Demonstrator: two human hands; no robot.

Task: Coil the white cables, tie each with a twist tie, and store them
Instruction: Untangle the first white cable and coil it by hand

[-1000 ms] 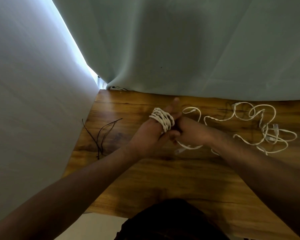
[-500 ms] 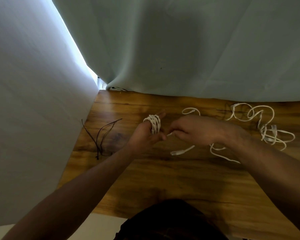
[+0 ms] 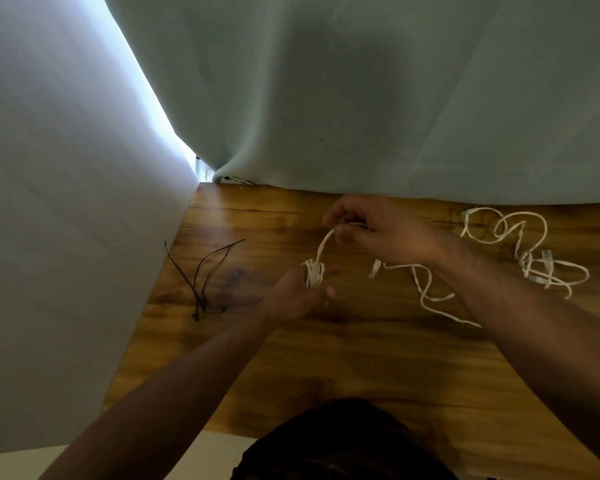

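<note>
A white cable coil is wound around the fingers of my left hand, over the middle of the wooden table. From the coil a strand rises to my right hand, which pinches it farther back, above the table. The loose tail of this cable trails right under my right wrist, its plug end lying on the wood. A second tangled white cable lies at the far right. Several dark twist ties lie at the left.
Pale curtains hang along the table's back edge and left side. A dark rounded shape sits at the near edge, below the camera.
My right hand has lifted away from my left hand toward the back, drawing the strand up from the coil. My left hand has lowered and turned, and the tail has shifted right.
</note>
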